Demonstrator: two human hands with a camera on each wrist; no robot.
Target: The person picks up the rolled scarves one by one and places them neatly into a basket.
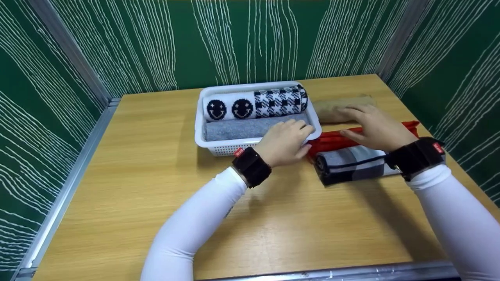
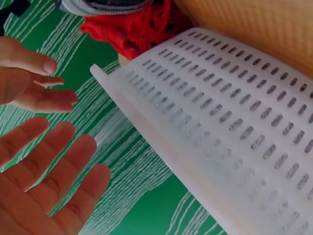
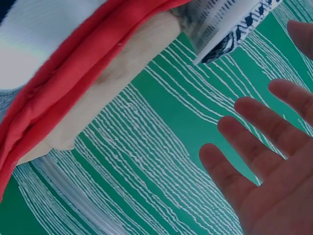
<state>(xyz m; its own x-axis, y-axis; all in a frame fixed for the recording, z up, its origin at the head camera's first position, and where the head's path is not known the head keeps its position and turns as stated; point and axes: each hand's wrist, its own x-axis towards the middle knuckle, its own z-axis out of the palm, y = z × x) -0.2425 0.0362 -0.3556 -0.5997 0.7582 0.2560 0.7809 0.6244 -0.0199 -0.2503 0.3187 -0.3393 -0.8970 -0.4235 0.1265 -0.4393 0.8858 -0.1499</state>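
My left hand point(image 1: 286, 143) is over the front right corner of a white plastic basket point(image 1: 200, 134), its fingers extended and holding nothing. Inside the basket lie a rolled black-and-white knit scarf point(image 1: 234, 107) with smiley faces and checks, and a grey cloth roll point(image 1: 234, 129) in front of it. My right hand point(image 1: 375, 127) hovers with spread fingers over the rolls to the right of the basket. Under and around it are a red fringed scarf point(image 1: 332, 141), a beige cloth roll point(image 1: 328, 111) behind, and a grey, black and white scarf roll point(image 1: 343, 164) nearest me.
The wooden table point(image 1: 136, 187) extends left of and in front of the basket. Green walls with white streaks point(image 1: 265, 43) enclose the back and both sides. A metal rail point(image 1: 351, 271) runs along the table's front edge.
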